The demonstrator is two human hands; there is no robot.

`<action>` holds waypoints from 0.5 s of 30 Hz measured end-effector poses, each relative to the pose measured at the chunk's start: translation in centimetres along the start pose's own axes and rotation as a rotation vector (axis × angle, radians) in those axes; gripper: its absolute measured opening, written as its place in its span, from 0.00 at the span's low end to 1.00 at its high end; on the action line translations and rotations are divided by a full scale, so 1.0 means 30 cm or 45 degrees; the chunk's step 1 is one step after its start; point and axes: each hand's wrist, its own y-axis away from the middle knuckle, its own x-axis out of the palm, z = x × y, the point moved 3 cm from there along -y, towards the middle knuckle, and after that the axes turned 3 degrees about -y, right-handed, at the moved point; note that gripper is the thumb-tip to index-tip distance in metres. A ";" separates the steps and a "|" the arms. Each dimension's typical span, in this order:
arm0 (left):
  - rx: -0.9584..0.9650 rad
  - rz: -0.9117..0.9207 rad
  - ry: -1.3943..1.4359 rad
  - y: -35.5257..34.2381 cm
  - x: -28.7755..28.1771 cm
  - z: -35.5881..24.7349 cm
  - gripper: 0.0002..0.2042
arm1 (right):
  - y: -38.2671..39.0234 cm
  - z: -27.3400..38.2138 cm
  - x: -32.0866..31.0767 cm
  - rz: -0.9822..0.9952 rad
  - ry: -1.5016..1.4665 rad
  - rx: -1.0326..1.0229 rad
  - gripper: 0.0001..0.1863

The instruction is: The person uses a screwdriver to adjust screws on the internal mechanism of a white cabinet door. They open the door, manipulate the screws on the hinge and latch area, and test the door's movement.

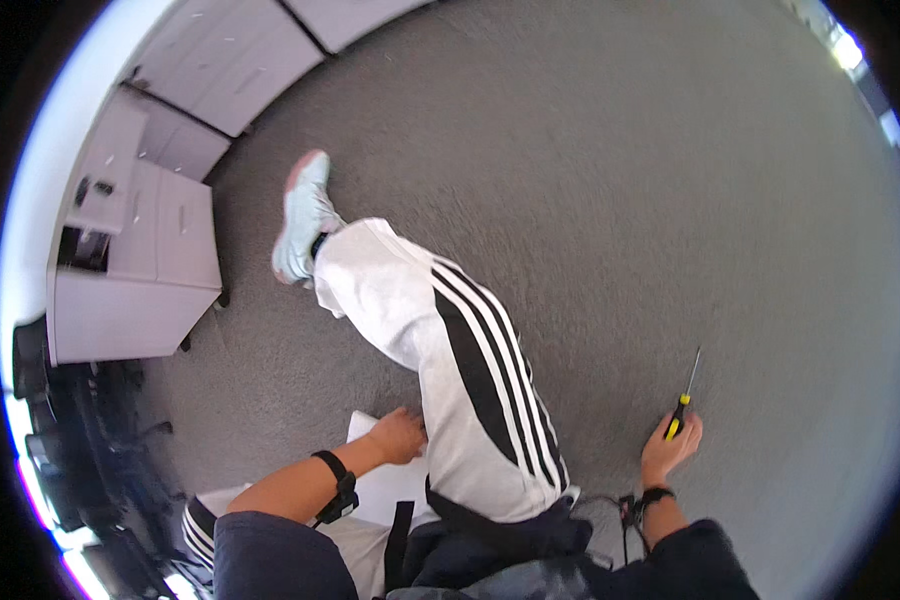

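Along the grey carpet's (610, 200) left edge I see white cabinets (175, 235) and dark chairs (88, 440). An outstretched leg (395, 310) blocks the middle. Toward the carpet's right, the right grip (672, 450) wraps a screwdriver (681, 408); the left grip (398, 437), partly hidden beside the leg, I can't read.

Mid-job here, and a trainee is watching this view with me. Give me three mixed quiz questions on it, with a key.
1. Which hand holds the slim screwdriver with a yellow-and-black handle?
2. True or false: the white drawer cabinet on casters stands to the person's left.
3. The screwdriver's metal shaft points: (a) away from the person's body, (b) back toward it, (c) at the shoe.

Key:
1. The right hand.
2. True.
3. a.
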 end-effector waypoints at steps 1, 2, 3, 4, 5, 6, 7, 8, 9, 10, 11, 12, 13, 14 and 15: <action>-0.032 0.062 0.133 0.022 -0.022 0.011 0.15 | 0.015 0.004 -0.019 0.038 0.037 0.047 0.16; -0.017 0.114 0.125 0.054 -0.041 0.018 0.15 | 0.008 0.036 -0.008 0.055 0.077 0.060 0.16; -0.007 -0.022 0.177 0.045 -0.066 0.012 0.15 | -0.015 0.038 0.005 0.060 0.115 0.048 0.16; -0.006 -0.161 0.230 0.047 -0.092 0.022 0.14 | -0.004 0.030 0.011 0.076 0.123 0.063 0.16; -0.018 -0.142 0.242 0.052 -0.061 0.052 0.14 | 0.011 0.003 -0.009 0.061 0.135 0.123 0.16; -0.113 -0.038 0.230 0.050 0.024 0.131 0.13 | 0.013 -0.024 -0.030 0.041 0.146 0.184 0.16; -0.196 0.065 0.210 0.055 0.089 0.204 0.13 | 0.005 -0.060 -0.043 0.051 0.151 0.194 0.16; -0.136 -0.049 0.268 0.110 0.058 0.294 0.13 | 0.009 -0.050 -0.053 0.029 0.149 0.137 0.16; -0.206 0.042 0.219 0.162 0.021 0.387 0.13 | 0.006 -0.010 -0.034 -0.016 0.138 0.081 0.16; -0.261 -0.120 0.194 0.233 0.031 0.478 0.13 | -0.007 0.017 -0.020 0.030 0.149 0.110 0.15; -0.315 -0.304 0.180 0.280 0.043 0.562 0.13 | -0.012 0.033 0.003 0.002 0.131 0.124 0.15; -0.327 -0.288 0.177 0.297 -0.008 0.583 0.13 | 0.000 0.004 -0.001 0.033 0.148 0.147 0.15; -0.339 -0.277 0.177 0.315 -0.067 0.612 0.13 | 0.010 -0.021 -0.004 0.063 0.164 0.167 0.15; -0.335 -0.169 0.191 0.271 -0.135 0.619 0.12 | 0.011 -0.083 0.003 0.001 0.172 0.105 0.16; -0.388 -0.058 0.242 0.249 -0.177 0.615 0.12 | 0.022 -0.121 0.001 -0.014 0.156 0.073 0.16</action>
